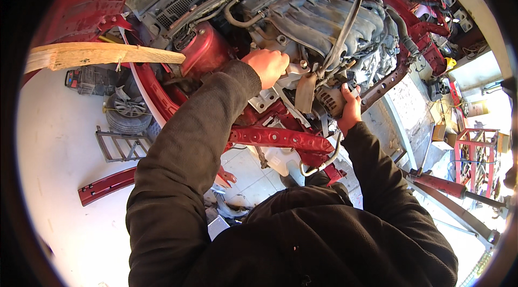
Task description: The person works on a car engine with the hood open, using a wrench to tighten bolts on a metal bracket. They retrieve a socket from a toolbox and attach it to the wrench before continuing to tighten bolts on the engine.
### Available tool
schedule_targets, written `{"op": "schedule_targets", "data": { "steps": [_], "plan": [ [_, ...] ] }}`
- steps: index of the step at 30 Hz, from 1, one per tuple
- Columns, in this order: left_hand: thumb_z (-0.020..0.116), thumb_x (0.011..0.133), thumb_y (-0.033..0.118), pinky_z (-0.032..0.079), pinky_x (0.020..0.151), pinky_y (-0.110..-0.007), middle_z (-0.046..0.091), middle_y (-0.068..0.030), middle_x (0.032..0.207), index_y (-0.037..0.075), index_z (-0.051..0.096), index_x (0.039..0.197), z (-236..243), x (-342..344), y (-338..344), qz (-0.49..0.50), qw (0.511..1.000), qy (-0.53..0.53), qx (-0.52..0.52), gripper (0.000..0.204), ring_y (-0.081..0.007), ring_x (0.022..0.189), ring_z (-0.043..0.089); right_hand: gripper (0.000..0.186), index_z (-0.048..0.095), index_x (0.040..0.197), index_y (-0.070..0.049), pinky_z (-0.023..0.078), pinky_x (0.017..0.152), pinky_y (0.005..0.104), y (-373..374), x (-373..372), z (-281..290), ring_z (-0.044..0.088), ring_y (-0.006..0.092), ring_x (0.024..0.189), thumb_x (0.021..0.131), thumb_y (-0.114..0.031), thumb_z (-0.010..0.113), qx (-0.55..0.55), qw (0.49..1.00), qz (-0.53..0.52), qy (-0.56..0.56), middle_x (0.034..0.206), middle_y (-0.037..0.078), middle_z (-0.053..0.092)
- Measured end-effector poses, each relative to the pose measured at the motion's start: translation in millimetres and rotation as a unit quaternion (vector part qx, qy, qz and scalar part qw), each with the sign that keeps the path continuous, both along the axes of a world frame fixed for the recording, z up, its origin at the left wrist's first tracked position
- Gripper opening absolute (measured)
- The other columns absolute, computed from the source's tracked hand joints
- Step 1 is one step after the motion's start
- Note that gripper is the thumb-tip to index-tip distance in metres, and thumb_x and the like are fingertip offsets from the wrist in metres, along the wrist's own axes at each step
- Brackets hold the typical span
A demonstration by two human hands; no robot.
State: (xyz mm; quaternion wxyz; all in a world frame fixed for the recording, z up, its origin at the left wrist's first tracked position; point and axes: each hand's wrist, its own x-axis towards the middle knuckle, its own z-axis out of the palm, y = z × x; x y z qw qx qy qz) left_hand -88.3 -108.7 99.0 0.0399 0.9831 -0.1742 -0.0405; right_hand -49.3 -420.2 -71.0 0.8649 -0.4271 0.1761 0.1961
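Over the open engine bay of a red car, my left hand (268,66) is closed in a fist beside a metal bracket (294,73) at the engine's near side. What its fingers hold, if anything, is hidden. My right hand (350,106) grips the right side of a round, slotted alternator (330,100), fingers curled at its edge. A flat brown piece (306,92) hangs between my hands. Above the alternator, a dark strap (345,25) runs up across the grey engine cover (318,19).
A wooden beam (102,53) juts in from the left towards the red strut tower (206,49). A red crossmember (275,137) spans before me. A wheel (129,111) lies at left; a red hydraulic ram (440,183) and red shelf rack (476,152) stand at right.
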Motion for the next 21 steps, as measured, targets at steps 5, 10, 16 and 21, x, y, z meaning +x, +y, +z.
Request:
{"op": "schedule_targets", "data": {
  "steps": [5, 10, 16, 21],
  "plan": [
    [0.066, 0.103, 0.016, 0.059, 0.083, -0.056, 0.072, -0.0214, 0.102, 0.002, 0.062, 0.104, -0.5, -2.2, 0.1, -0.001, 1.000, -0.007, 0.008, 0.015, -0.0446, 0.093, 0.074, 0.081, 0.030, 0.167, -0.021, 0.063, 0.095, 0.0596, 2.3, -1.5, 4.2, 0.071, 0.0359, 0.124, 0.103, -0.022, 0.080, 0.011, 1.000, -0.008, -0.002, 0.143, 0.015, 0.064],
    [0.062, 0.103, 0.014, 0.059, 0.082, -0.057, 0.070, -0.0226, 0.103, 0.001, 0.059, 0.106, 2.6, -8.0, 5.6, -0.001, 1.000, -0.018, 0.001, 0.013, -0.0454, 0.093, 0.073, 0.080, 0.030, 0.167, -0.021, 0.063, 0.095, 0.0605, 5.6, -2.9, 8.2, 0.071, 0.0359, 0.123, 0.103, -0.022, 0.080, -0.009, 1.000, -0.025, -0.002, 0.143, 0.015, 0.064],
    [0.063, 0.103, 0.017, 0.060, 0.085, -0.056, 0.073, -0.0231, 0.102, 0.002, 0.066, 0.107, 5.6, -13.6, -7.1, 0.040, 0.998, -0.025, 0.032, 0.016, -0.0445, 0.092, 0.075, 0.080, 0.032, 0.166, -0.021, 0.062, 0.096, 0.0601, 3.7, -4.6, 11.0, 0.071, 0.0355, 0.123, 0.103, -0.024, 0.081, -0.032, 0.999, -0.025, 0.019, 0.143, 0.014, 0.064],
    [0.060, 0.105, 0.024, 0.061, 0.087, -0.053, 0.080, -0.0206, 0.098, 0.003, 0.078, 0.101, 9.9, 0.3, -15.7, 0.083, 0.994, 0.044, 0.060, 0.028, -0.0413, 0.095, 0.079, 0.069, 0.036, 0.164, -0.018, 0.063, 0.101, 0.0578, 2.9, -2.2, 9.9, 0.072, 0.0350, 0.125, 0.108, -0.029, 0.075, -0.041, 0.999, 0.005, -0.017, 0.146, 0.015, 0.065]
  ]
}}
